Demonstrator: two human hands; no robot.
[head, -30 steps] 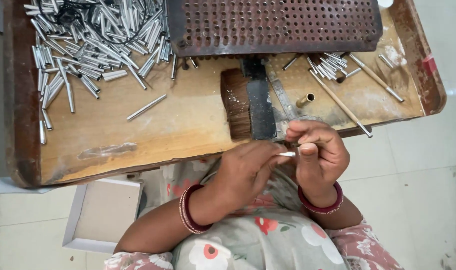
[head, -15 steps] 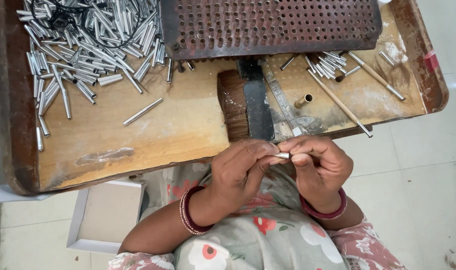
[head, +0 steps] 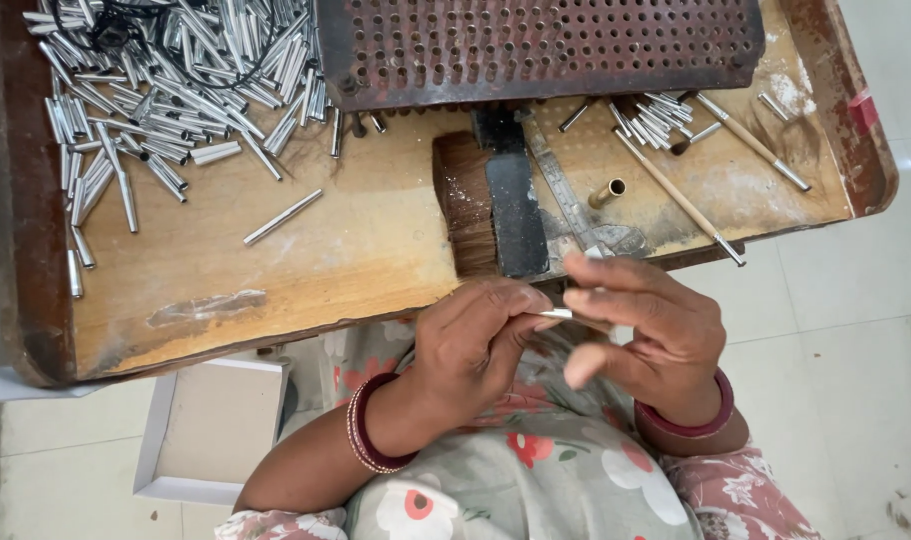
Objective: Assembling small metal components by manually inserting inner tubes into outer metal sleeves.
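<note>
Both hands meet just below the front edge of a worn wooden board (head: 356,250). My left hand (head: 471,345) pinches one end of a small silver metal tube (head: 554,314). My right hand (head: 641,335) closes its thumb and forefinger on the tube's other end, its remaining fingers spread. Most of the tube is hidden between the fingertips. Directly above the hands, a dark-bristled brush with a black back (head: 486,205) lies on the board.
A heap of several silver tubes (head: 166,80) fills the board's far left, one stray tube (head: 282,217) apart. A rusty perforated metal plate (head: 536,45) lies at the back. A brass ferrule (head: 607,192), thin sticks (head: 681,200) and more tubes (head: 651,118) lie right. A white box (head: 211,430) sits on the floor.
The two hands have come closer together and lower, against the board's front edge. The left hand's fingers now close on the tube that the right hand held out a second ago.
</note>
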